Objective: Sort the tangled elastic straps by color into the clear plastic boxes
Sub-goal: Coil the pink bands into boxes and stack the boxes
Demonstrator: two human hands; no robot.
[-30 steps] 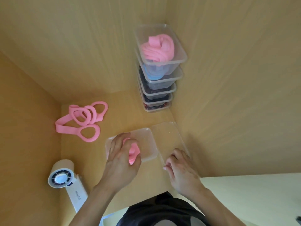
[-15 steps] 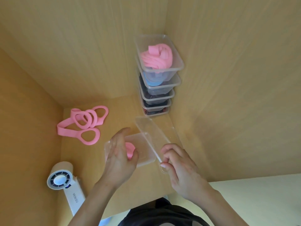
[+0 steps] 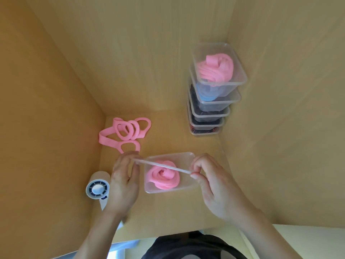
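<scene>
Currently, both hands are clamped on one clear lid (image 3: 164, 166), which appears edge-on as a thin strip. The left hand (image 3: 124, 184) pinches the lid's left end between thumb and fingers. The right hand (image 3: 216, 187) pinches the right end with curled fingers and thumb. The lid is tilted, left end farther from the person, and is held above the open box (image 3: 169, 154).

The open box stands on the wooden shelf floor (image 3: 168, 212) between the two hands. It contains a coiled pink strap (image 3: 165, 177).

A tangle of loose pink straps (image 3: 108, 140) lies on the floor in the far left corner, apart from the open box. A stack of clear boxes (image 3: 209, 111) stands in the far right corner. The top box (image 3: 240, 79) holds a bundled pink strap (image 3: 217, 69). The box below it shows a blue strap (image 3: 206, 96). The lower boxes hold dark contents that cannot be identified.

A white handheld fan (image 3: 97, 187) lies just beside the left hand.
</scene>
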